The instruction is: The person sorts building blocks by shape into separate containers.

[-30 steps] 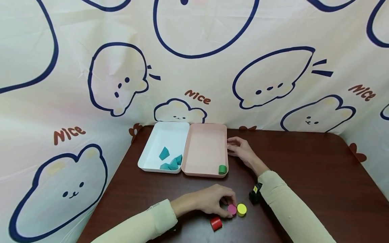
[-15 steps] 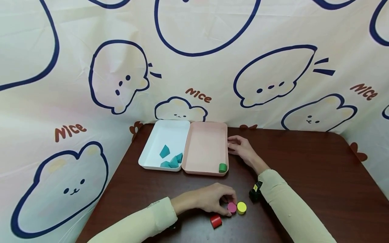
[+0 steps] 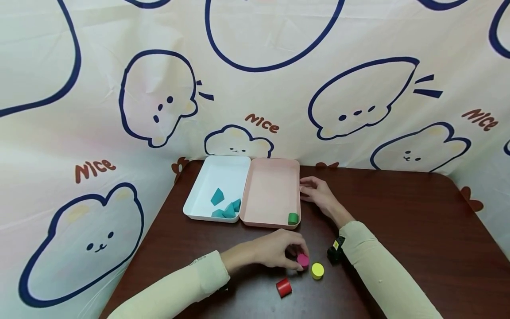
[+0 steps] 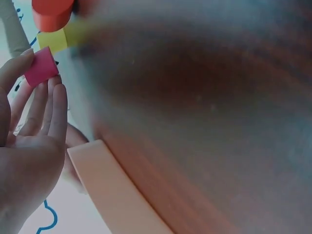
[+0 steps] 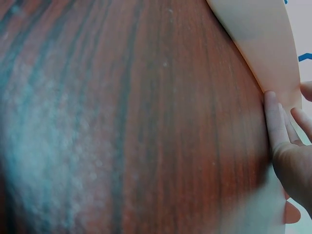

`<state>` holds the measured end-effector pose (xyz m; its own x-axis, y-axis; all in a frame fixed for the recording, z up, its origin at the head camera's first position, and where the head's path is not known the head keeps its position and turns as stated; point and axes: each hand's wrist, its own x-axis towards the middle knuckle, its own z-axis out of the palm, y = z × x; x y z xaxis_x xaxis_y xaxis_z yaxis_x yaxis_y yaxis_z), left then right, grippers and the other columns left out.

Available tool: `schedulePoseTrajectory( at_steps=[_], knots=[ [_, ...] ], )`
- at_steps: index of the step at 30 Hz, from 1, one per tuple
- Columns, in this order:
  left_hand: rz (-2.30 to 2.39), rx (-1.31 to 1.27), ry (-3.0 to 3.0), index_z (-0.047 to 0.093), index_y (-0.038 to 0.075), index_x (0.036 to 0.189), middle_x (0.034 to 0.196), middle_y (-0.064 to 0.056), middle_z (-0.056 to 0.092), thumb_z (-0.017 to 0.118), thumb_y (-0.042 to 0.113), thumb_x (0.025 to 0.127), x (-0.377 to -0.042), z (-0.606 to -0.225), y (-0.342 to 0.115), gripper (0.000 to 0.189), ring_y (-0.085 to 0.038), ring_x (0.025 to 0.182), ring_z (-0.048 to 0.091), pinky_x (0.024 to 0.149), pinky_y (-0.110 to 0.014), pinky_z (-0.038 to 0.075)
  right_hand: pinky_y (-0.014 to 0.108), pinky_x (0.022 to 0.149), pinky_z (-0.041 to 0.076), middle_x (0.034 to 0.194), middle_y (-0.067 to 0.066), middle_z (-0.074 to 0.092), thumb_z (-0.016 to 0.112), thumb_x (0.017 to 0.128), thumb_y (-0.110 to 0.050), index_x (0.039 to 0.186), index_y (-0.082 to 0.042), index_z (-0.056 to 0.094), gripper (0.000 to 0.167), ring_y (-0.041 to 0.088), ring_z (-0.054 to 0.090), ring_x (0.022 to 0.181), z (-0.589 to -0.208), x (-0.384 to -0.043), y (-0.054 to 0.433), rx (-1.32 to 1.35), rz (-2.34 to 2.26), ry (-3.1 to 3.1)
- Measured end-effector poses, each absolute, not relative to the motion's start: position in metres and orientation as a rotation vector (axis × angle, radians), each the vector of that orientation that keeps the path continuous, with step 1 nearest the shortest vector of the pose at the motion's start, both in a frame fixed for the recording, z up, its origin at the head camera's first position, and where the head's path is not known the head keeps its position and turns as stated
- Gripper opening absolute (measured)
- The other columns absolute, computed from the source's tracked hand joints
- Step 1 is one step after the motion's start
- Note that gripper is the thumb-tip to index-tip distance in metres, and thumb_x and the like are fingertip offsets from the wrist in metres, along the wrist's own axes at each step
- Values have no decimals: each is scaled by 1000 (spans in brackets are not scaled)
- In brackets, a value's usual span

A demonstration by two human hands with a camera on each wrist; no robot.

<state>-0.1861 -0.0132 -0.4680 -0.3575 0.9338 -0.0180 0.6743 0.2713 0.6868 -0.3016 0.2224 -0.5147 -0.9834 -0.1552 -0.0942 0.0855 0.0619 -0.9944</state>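
Backdrop: pale printed cloth point(image 3: 255, 97), bearing navy-outlined cartoon figures and the word "Nice", hanging behind a dark red-brown tabletop point(image 3: 406, 217). Item: pink cylinder point(image 3: 303, 260), sitting between the thumb and fingers point(image 4: 59, 112) of the left hand point(image 3: 275, 250), which is grasping it by the fingertips in front of the pink tray; whether its base is touching the tabletop, cannot tell. Item: pink tray point(image 3: 271, 181), its right wall being touched by the right hand point(image 3: 318, 195), whose fingers are extending along the outside without clenching. Item: yellow cylinder point(image 3: 317, 270), standing just beside the pink one, to its right, apart from the fingers. Item: red cylinder point(image 3: 284, 287), lying nearer the person, below the left hand. Item: green cylinder point(image 3: 293, 219), occupying the pink tray's near right corner. Item: white tray point(image 3: 219, 173), adjoining on the left, holding teal angular blocks point(image 3: 229, 211).
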Motion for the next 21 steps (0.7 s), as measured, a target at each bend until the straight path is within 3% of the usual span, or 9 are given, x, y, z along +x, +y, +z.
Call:
schedulePoseTrajectory(
  at_steps=[21],
  knots=[
    [931,1384,2180,75,15,124,114,6,63,82,20,96,-205,-441,-18,29,-10,107,65,93,-18,55,41,95,60,134,27,59,64,107,-7,145,6,52,42,22,69,109,-514,-301,221,-56,-2074,2118]
  ],
)
